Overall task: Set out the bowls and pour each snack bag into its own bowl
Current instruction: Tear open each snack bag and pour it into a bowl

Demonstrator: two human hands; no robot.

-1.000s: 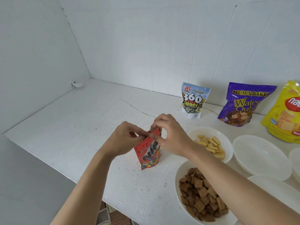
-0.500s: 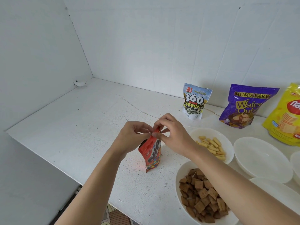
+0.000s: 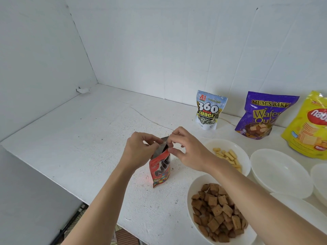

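Left hand [image 3: 139,149] pinching near flap of red snack bag [image 3: 160,171], held upright, base at counter [image 3: 88,138]. Right hand [image 3: 185,151] pinching opposite flap; flaps drawn apart to spread mouth, silver lining exposed. Judged: opening step, pour pending. Rightward: bowl of brown squares [image 3: 191,190], bowl of pale sticks [image 3: 230,143], both served. Empty bowl [image 3: 281,174] adjacent, likely destination. Seed bag [image 3: 208,110], purple bag [image 3: 261,115], yellow bag [image 3: 307,126] parked along wall, awaiting turn.
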